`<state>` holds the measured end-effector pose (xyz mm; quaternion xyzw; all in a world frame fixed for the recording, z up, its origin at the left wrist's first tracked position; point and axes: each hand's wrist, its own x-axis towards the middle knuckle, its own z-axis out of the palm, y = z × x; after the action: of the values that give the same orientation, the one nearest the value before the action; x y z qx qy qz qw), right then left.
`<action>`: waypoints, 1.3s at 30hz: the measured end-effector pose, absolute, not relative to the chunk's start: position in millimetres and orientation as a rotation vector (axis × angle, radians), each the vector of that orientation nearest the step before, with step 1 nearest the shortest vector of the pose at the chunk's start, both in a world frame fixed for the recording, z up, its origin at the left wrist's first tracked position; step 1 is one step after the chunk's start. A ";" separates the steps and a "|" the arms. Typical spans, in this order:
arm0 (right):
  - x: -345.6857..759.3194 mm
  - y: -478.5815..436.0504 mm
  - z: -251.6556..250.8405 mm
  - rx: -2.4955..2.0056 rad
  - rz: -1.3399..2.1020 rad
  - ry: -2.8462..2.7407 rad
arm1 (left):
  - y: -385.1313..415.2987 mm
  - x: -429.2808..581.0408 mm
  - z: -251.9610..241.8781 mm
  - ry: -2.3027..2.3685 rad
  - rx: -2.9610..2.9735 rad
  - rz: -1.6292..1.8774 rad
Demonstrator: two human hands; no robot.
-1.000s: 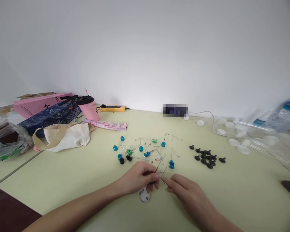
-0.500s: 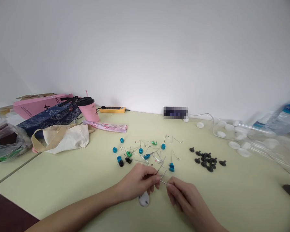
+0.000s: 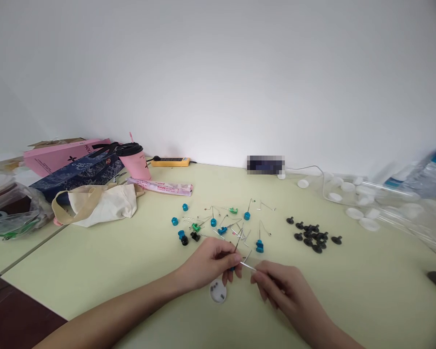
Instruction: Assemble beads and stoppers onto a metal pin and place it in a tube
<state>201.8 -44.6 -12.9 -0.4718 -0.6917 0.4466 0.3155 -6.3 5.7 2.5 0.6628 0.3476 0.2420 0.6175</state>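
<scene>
My left hand point(image 3: 212, 261) is closed in a pinch on a small blue metal fitting point(image 3: 232, 268), mostly hidden by the fingers, with a thin wire point(image 3: 238, 242) rising from it. In my right hand point(image 3: 281, 286), closed fingers grip a thin silver metal rod point(image 3: 248, 266) whose far end meets the left fingertips. A round white lid point(image 3: 218, 293) with several tiny dark pieces lies below my left hand. Beyond the hands are scattered bent wires, blue fittings point(image 3: 259, 246), green fittings point(image 3: 196, 227) and black fittings point(image 3: 195, 236).
Several black discs with stems point(image 3: 314, 236) are grouped at the right. Behind them lie clear plastic tubes and white caps point(image 3: 354, 213). A cloth bag point(image 3: 105, 203), a pink cup point(image 3: 136, 162) and a yellow power strip point(image 3: 170, 162) stand left, near the wall.
Blue metal now shows between my left fingertips. The left hand has shifted slightly, uncovering more of the white lid and its tiny pieces. The view has moved a little.
</scene>
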 end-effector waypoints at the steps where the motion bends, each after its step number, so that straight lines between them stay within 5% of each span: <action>1: 205.0 -44.4 -14.0 -1.190 0.942 -1.973 | 7.8 -6.9 1.2 0.764 1.451 0.503; 4: 207.5 -43.5 -14.5 -1.094 0.720 -2.046 | 11.5 -8.8 0.5 0.706 1.366 0.429; 9: 189.5 -43.0 -9.8 -1.282 1.624 -1.259 | 4.0 -9.4 9.7 0.810 1.918 0.661; 12: 187.5 -44.2 -12.1 -1.282 1.781 -1.262 | -1.6 -7.2 11.9 0.783 2.150 0.707; 18: 211.5 -46.8 -13.0 -0.949 0.340 -2.280 | 5.4 -4.3 4.2 0.694 1.446 0.378; 20: 213.1 -47.6 -10.1 -0.889 0.279 -2.331 | 7.8 -5.6 3.0 0.666 1.398 0.368; 27: 194.8 -50.9 -8.7 -1.154 1.943 -1.301 | -2.2 -9.2 2.3 0.665 2.526 0.876; 32: 193.2 -52.1 -7.4 -1.069 2.227 -0.685 | -6.0 -14.4 -8.1 0.324 3.136 1.024; 36: 195.8 -47.7 -3.4 -1.119 2.049 -1.024 | -9.1 -13.2 -6.9 0.336 3.063 0.988; 39: 203.6 -46.9 -7.2 -1.204 1.328 -1.776 | -11.2 -4.9 -2.8 0.714 2.477 0.829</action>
<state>203.6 -46.9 -7.2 -0.4547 -0.6704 0.5012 0.3043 -4.9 -11.2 -2.8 0.8934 0.2573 0.2989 0.2152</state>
